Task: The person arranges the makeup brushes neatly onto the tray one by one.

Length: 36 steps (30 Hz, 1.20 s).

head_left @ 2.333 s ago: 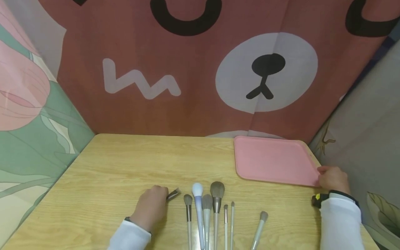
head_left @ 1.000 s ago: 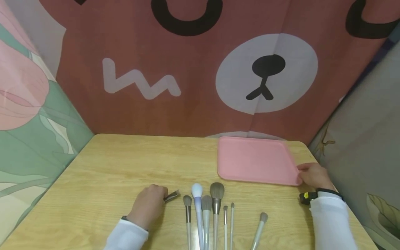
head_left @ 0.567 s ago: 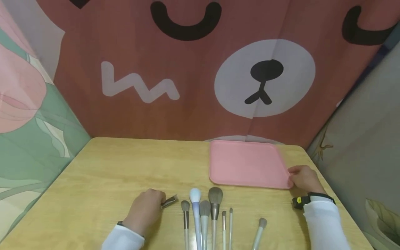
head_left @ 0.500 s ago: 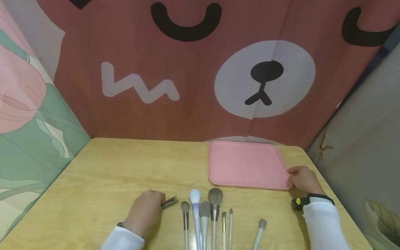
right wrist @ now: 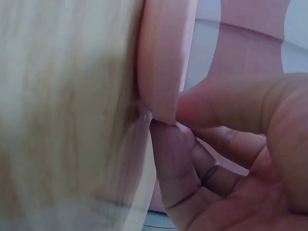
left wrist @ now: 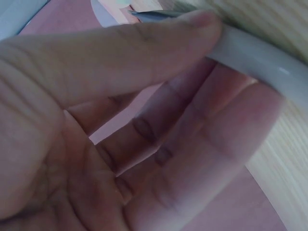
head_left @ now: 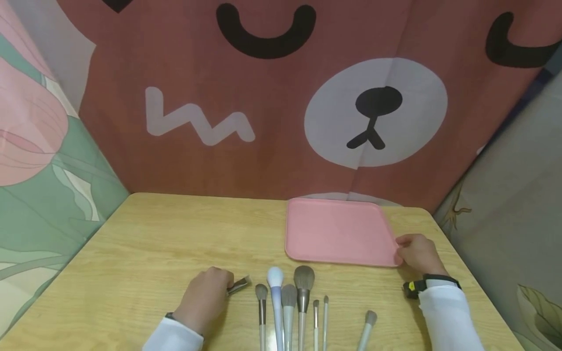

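Observation:
A pink tray (head_left: 340,231) lies near the back of the table, right of centre. My right hand (head_left: 419,253) pinches its near right corner; in the right wrist view the thumb and fingers (right wrist: 173,154) meet at the tray's rim (right wrist: 163,62). At the left, my left hand (head_left: 205,298) grips a makeup brush (head_left: 239,285) whose bristle end sticks out to the right. Its pale handle (left wrist: 264,57) runs between the thumb and fingertips in the left wrist view. Several makeup brushes (head_left: 303,292) lie side by side just right of that hand, handles toward me.
One brush (head_left: 368,329) lies apart from the row, to its right. The wooden table (head_left: 184,234) is bounded by a bear-print cloth (head_left: 219,165) behind and by printed cloths at both sides.
My right hand has slid the tray leftward along the back of the table, from near its right edge. My left hand has shifted slightly, still gripping the brush. The row of brushes has stayed put.

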### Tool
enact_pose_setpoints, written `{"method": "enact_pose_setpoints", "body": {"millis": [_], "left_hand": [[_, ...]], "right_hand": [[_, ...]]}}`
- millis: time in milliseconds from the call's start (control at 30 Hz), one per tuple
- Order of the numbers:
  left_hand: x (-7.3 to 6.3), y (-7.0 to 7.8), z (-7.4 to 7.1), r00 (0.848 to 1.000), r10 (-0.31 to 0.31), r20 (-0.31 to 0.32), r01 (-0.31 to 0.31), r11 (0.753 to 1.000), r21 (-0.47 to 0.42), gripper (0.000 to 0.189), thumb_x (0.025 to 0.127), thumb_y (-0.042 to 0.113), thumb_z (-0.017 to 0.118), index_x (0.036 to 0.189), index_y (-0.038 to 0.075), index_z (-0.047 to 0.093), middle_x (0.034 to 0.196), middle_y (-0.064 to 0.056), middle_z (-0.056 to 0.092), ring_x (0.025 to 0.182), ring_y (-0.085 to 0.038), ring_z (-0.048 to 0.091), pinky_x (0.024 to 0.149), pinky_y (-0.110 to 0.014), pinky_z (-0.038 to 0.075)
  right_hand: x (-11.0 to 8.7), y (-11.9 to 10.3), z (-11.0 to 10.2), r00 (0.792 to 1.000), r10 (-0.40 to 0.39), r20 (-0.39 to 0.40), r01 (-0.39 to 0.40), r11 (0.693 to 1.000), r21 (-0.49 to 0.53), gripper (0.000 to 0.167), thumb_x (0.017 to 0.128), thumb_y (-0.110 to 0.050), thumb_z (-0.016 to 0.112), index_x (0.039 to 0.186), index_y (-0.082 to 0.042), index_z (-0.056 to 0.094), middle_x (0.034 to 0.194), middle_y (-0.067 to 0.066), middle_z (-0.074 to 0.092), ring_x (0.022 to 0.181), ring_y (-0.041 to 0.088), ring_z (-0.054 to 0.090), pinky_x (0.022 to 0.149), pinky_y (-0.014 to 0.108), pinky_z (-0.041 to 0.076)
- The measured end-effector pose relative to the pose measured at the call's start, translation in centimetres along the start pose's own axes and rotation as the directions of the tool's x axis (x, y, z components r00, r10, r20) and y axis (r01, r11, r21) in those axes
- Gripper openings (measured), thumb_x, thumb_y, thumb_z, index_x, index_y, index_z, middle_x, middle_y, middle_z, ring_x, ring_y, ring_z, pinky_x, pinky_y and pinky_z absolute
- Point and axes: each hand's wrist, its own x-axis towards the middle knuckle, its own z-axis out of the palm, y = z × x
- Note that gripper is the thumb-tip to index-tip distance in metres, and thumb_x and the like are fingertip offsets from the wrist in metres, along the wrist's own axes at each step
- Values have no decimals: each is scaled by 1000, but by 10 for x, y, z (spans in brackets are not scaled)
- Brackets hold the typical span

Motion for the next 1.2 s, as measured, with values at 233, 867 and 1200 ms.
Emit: {"method": "enact_pose_setpoints", "body": {"millis": [233,867,1200], "left_hand": [[0,1,0,1000,22,-6,-22,1000,8,32,79,-16,68,67,13,65,68,-1,67,58,-12,50,52,-29,44],[1,3,0,999,29,13,-29,999,22,26,82,-12,73,72,12,69,72,-3,70,60,-13,55,53,-30,48],[0,2,0,999,26,21,-26,1000,16,27,81,-14,73,73,11,69,73,-3,69,61,-12,53,53,-30,47]], "right_hand": [[0,-3,5,1000,-25,-1,25,1000,-11,50,82,-4,68,129,15,62,104,26,72,88,31,62,70,30,46],[-4,-25,12,997,-81,15,81,997,-19,47,85,-4,69,127,15,63,107,28,72,90,32,64,71,32,50],[-4,-33,20,992,-122,11,123,992,-34,49,80,-3,71,125,15,65,105,26,74,90,31,65,74,33,52]]}}
